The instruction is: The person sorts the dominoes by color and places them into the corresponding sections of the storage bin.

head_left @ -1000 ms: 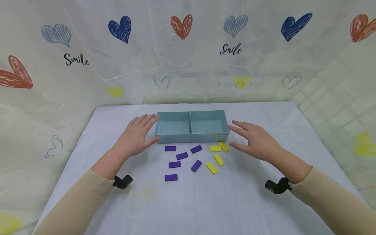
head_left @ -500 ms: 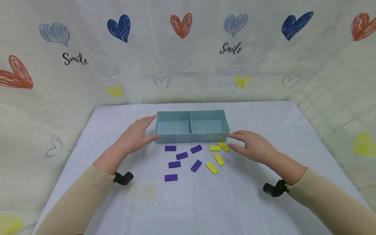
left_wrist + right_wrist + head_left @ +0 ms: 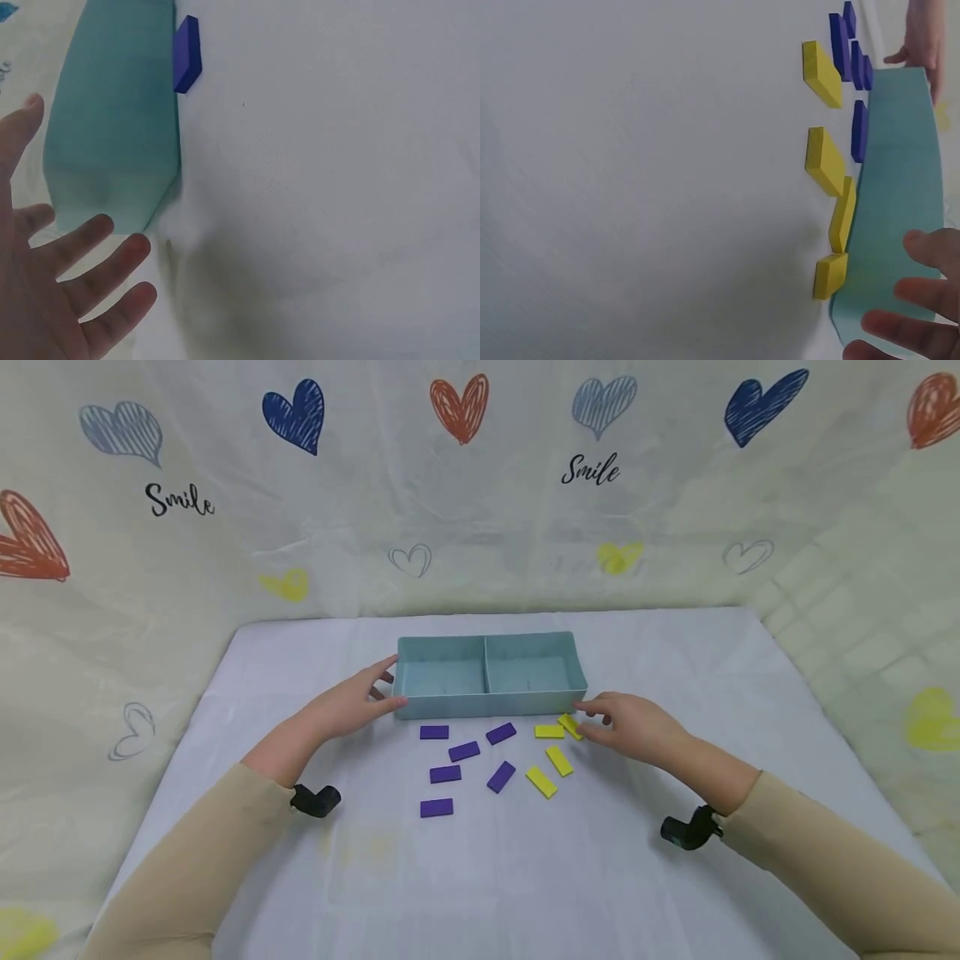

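A light teal two-compartment box [image 3: 491, 704] stands toward the back of the table. My left hand [image 3: 345, 703] is at its left end, the thumb at the front corner and the fingers by the end wall. In the left wrist view those fingers [image 3: 124, 255] are spread and gently bent beside the box [image 3: 112, 112]. By the front right corner is my right hand [image 3: 637, 727], its fingers loosely bent near a yellow block [image 3: 570, 727]. The right wrist view has the right hand [image 3: 922, 300] overlapping the long wall of the box [image 3: 892, 195]. Neither hand grips anything.
Several flat purple blocks [image 3: 445, 774] lie scattered before the left and middle of the box. Several yellow ones [image 3: 558, 761] lie before its right half. A white cloth [image 3: 495, 877] covers the table, and a heart-printed sheet [image 3: 495, 585] hangs behind.
My right hand has moved in and slightly toward me, to the front right corner. The left hand has lowered beside the box, its fingers bending more. The head view has tilted down slightly.
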`<state>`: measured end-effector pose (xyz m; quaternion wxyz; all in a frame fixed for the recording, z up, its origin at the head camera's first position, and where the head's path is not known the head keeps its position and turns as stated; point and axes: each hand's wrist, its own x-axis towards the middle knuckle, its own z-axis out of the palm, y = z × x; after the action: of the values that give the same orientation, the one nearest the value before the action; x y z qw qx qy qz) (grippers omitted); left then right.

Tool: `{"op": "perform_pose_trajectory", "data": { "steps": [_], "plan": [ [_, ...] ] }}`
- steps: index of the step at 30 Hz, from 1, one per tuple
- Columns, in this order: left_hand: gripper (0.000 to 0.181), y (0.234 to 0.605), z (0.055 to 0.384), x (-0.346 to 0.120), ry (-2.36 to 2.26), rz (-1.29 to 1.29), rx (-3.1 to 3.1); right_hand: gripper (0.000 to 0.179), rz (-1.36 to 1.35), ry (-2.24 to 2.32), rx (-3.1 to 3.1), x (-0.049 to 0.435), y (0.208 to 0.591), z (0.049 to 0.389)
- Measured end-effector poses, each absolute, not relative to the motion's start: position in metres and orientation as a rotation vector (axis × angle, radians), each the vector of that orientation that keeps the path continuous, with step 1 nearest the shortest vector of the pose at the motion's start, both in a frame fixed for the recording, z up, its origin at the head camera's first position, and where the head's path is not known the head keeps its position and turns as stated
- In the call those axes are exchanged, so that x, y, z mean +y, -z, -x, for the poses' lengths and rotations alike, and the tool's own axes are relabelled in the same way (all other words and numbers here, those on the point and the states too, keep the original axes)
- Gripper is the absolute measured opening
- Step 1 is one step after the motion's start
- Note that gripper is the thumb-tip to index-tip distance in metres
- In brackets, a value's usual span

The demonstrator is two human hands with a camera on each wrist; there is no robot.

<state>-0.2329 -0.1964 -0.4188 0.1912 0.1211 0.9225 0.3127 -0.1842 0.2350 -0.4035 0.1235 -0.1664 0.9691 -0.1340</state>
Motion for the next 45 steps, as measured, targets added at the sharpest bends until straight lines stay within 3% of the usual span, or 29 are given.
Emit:
{"op": "perform_pose_trajectory", "data": {
  "steps": [24,45],
  "plan": [
    [0.089,0.427,0.241,-0.196,-0.917,-0.262,2.455,0.041,0.484,0.27,2.793,0.218,0.429,0.194],
    [0.093,0.429,0.25,-0.198,-0.915,-0.288,2.446,0.037,0.389,0.328,2.822,0.229,0.423,0.19]
  ]
}}
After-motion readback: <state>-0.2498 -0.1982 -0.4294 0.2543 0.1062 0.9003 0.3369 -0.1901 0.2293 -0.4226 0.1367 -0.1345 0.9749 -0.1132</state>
